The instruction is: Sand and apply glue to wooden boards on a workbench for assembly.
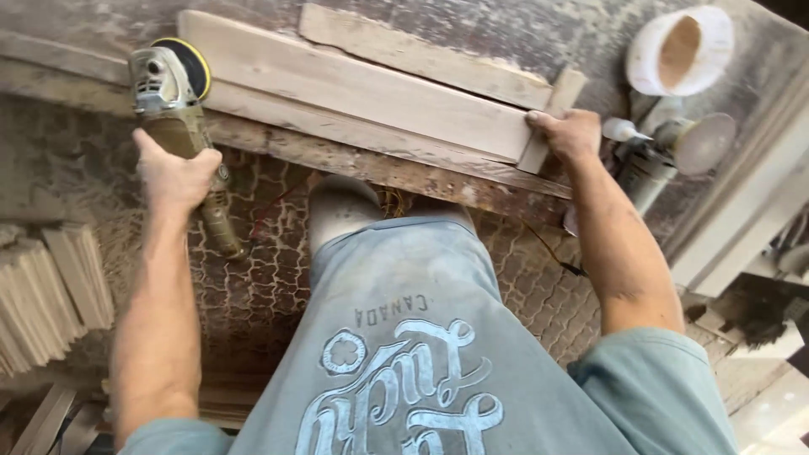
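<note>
Hands, two, bare. Left hand: fingers wrapped tight round angle grinder, disc at board's left end. Right hand: fingers curled over pale wooden board, pinning its right end on dusty workbench. Advice: keep board pinned, disc flat. Second grinder beyond.

- A dusty, worn desk carries the work.
- Pale wooden boards lie stacked along its near edge.
- A short wood strip rests across the boards' right end.
- A white round container stands at the far right.
- A second grinder lies beside it.
</note>
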